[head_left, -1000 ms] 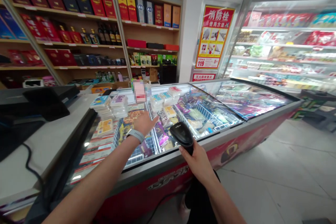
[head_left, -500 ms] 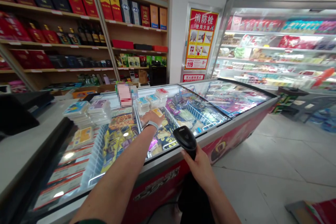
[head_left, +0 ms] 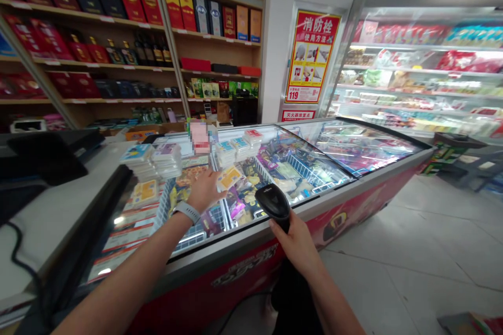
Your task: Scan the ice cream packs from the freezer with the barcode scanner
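Observation:
My left hand [head_left: 204, 189], a grey band on its wrist, is over the glass top of the chest freezer [head_left: 298, 209] with its fingers apart and nothing held. Just right of its fingertips lies a flat pack with a yellow label [head_left: 230, 177]. My right hand [head_left: 296, 238] grips the handle of a black scanner [head_left: 273, 201] in front of the freezer's near edge. Beyond the yellow pack stand stacks of packs with blue labels [head_left: 226, 149] and red labels [head_left: 253, 136]. More stacks [head_left: 137, 154] and another yellow-labelled pack [head_left: 144, 191] are to the left.
Shelves of boxes and bottles [head_left: 129, 69] line the back wall. A red and yellow poster [head_left: 309, 56] hangs beside a lit refrigerated display [head_left: 420, 73]. On the left is a counter [head_left: 90, 172] with a black device [head_left: 47, 156]. A black cable [head_left: 18, 246] hangs there.
My left hand has come away from the yellow-labelled pack, moving left and nearer, and its fingers are spread. The view has shifted slightly left. My right hand still holds the scanner.

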`<state>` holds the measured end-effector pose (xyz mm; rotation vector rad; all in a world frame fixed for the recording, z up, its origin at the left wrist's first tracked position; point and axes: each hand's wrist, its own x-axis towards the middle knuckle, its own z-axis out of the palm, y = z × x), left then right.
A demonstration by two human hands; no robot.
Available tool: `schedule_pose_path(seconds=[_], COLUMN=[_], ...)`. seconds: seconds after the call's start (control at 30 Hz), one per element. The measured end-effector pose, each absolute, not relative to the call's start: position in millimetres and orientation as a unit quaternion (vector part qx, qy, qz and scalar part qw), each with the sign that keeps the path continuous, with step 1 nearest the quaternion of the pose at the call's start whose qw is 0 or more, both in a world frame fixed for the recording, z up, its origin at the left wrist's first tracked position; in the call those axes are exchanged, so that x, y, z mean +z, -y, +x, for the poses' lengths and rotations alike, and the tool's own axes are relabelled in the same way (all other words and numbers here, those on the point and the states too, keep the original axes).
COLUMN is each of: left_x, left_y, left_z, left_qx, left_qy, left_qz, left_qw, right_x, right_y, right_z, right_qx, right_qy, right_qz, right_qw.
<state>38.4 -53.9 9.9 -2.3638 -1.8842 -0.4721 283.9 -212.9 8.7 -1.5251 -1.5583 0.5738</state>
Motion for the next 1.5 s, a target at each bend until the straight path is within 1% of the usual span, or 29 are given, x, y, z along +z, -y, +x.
schedule_pose_path(seconds=[0.17,0.37,0.63,1.0,1.5], left_x=[-1.1,-6.9,-10.2,-10.8,-8.6], left_y=[82.5,104.1,104.5,106.0,108.7], left_z=[-18.9,-53.0,-59.1,-58.4,-58.7], left_qx=[-0.216,-0.255,-0.277,-0.295,-0.294], left_qy=[0.563,0.562,0.574,0.572,0.589], left_qz=[-0.789,-0.774,-0.761,-0.756,-0.744], left_qw=[0.118,0.142,0.122,0.114,0.118], right_x=[19.0,17.3,12.2,14.2,15.7], right_y=[207.0,199.7,194.4,194.7,196.6], right_z=[245.7,207.3,194.9,192.5,194.8], right_qx=[0.263,0.285,0.279,0.277,0.281], right_qy=[0.658,0.7,0.717,0.727,0.721], right_qz=[-0.575,-0.529,-0.53,-0.528,-0.527], right_qw=[0.409,0.386,0.357,0.341,0.352])
